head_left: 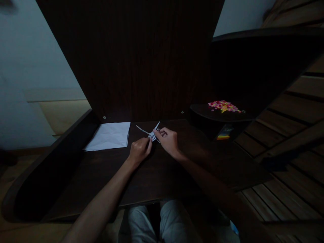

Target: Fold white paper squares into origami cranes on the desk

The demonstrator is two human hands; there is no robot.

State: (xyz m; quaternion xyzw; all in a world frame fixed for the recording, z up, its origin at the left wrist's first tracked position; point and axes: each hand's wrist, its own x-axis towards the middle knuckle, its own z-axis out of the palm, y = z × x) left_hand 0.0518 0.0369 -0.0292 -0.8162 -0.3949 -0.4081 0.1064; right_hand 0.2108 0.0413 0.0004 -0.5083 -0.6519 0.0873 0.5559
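Observation:
A small folded white paper figure (153, 134) with thin pointed strips is held between my two hands, just above the dark desk (152, 175). My left hand (140, 150) is closed, its thumb and fingertips pinching the figure's lower left side. From the right, my right hand (168, 138) grips it with thumb and curled fingers. One narrow point sticks out to the upper left and another upward. My fingers hide part of the figure. Left of my hands lies a stack of white paper sheets (108, 135) with crease marks on top.
A low curved shelf (202, 109) at the right bears a pile of small pink, red and yellow pieces (225, 106). Beneath it stands a dark item with a yellow base (224, 136). The desk has a tall back panel (141, 67) and a raised left side (50, 162).

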